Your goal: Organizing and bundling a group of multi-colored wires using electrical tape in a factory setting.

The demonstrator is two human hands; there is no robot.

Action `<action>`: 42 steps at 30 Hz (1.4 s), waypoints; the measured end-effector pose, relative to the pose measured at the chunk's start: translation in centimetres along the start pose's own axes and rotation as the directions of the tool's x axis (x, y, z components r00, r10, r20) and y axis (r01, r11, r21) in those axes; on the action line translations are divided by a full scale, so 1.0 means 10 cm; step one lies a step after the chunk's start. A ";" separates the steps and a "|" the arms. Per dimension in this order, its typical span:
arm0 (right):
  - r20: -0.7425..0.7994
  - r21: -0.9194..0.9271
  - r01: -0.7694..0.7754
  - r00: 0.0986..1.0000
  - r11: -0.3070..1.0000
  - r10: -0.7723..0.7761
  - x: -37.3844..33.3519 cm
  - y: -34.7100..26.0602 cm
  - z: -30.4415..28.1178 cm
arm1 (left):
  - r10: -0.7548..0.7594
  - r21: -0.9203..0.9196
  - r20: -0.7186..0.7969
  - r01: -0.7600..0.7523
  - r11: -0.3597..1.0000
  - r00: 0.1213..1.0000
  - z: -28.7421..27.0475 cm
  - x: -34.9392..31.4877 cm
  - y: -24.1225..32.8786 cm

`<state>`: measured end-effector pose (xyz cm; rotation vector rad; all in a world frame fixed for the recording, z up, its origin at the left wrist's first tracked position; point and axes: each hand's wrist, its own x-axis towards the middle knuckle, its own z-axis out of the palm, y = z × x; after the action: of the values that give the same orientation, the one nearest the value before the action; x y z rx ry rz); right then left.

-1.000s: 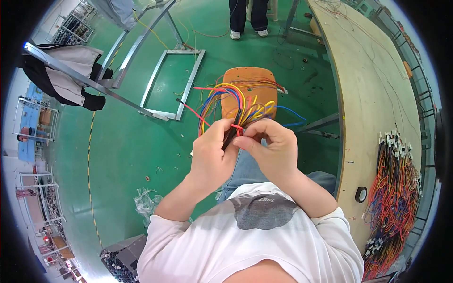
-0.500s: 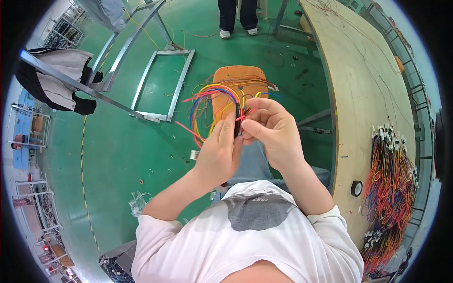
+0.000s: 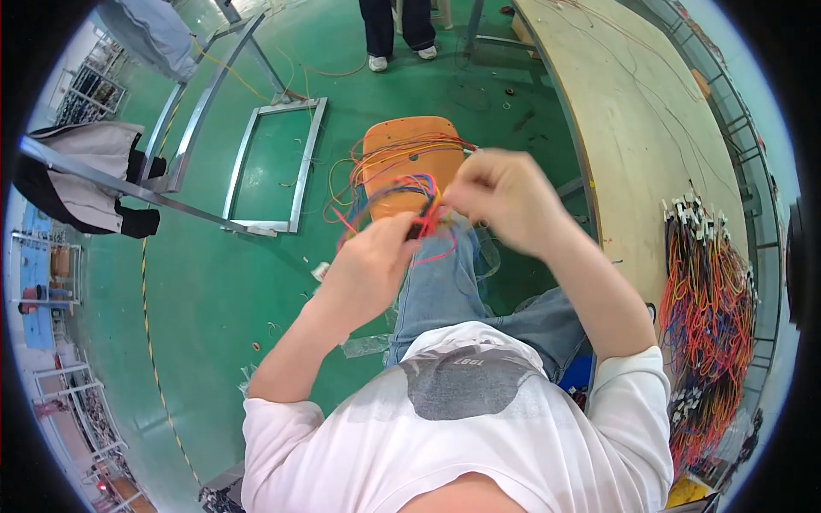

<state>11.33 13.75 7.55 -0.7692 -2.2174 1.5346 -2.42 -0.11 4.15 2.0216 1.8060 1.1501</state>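
Drawn up and outward since the earlier frame, the right hand (image 3: 505, 198) was too blurred to tell its grip, while the left hand (image 3: 369, 263) pinched the wires (image 3: 425, 214) over the jeans (image 3: 440, 286), a hold seemingly best kept firm.

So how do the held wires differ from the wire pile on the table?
The held wires are a small bundle; the wire pile is far bigger. The left hand grips the held wires; the wire pile lies on the table. Both mix red, yellow and blue.
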 end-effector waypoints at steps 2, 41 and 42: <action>-0.099 0.326 -0.094 0.986 0.941 0.132 0.01 -0.01 -0.01 | -0.032 -0.034 0.005 0.032 0.999 0.999 0.04 -0.03 0.05; 0.192 0.959 -0.228 0.960 0.168 0.203 -0.81 0.14 -0.28 | -0.091 -0.369 0.928 0.925 -0.097 0.360 0.18 0.19 0.27; 0.129 0.987 -0.149 0.964 0.068 0.234 -0.88 0.38 -0.29 | -0.130 -0.330 0.938 0.943 -0.047 0.322 0.29 0.28 0.25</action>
<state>20.88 11.63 5.26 -0.5539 -0.4529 2.5206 1.22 2.88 4.87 0.4414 0.8812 0.5902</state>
